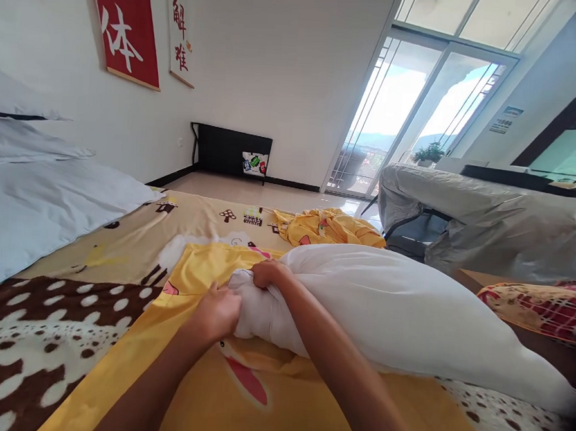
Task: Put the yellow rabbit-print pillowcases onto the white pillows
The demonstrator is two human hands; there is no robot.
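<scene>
A plump white pillow [389, 311] lies lengthwise across a flat yellow pillowcase [201, 391] printed with a pink-eared rabbit. My right hand [268, 273] is closed on the pillow's bunched upper edge near its left end. At that same end my left hand [218, 313] is closed against the pillow's side; slight motion blur softens it, and its fingertips are partly hidden. Both forearms reach in from the bottom, the right one crossing over the pillow. Beyond the pillow rests a crumpled yellow cloth [330, 227] with a similar print.
Under everything spreads a brown and cream patterned blanket [113, 322]. White bedding [66, 210] lies at the left. To the right stand a plastic-covered table [462, 199], a dark chair [420, 232] and a red patterned cloth [544, 306]. A black panel [224, 151] leans near the back wall.
</scene>
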